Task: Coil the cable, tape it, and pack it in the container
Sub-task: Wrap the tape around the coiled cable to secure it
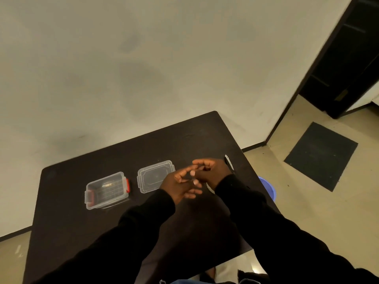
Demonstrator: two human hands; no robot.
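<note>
I am viewing both hands held together above the dark table (82,232), each in a black sleeve (266,218).

1. The left hand (180,185) is lying with its fingers (192,194) straight and loosely spread, pointing toward the right hand. It is gripping nothing that I can make out.
2. The right hand (211,171) is sitting just beyond and to the right of the left hand, touching it. Its fingers are curling inward. I cannot tell whether they are pinching anything; motion blur is hiding the detail.
3. A thin white strand (209,188) is showing just under the right wrist. It may be the cable; I cannot confirm this.
4. The clear container (106,190), with red latches, is standing open and well to the left of the left hand.
5. Its clear lid (151,177) is lying flat between the container and the left hand, just beside the left knuckles.
6. A black and white object (229,163) is lying just right of the right hand, near the table edge.
7. A blue basin (268,188) is showing on the floor, further right.
</note>
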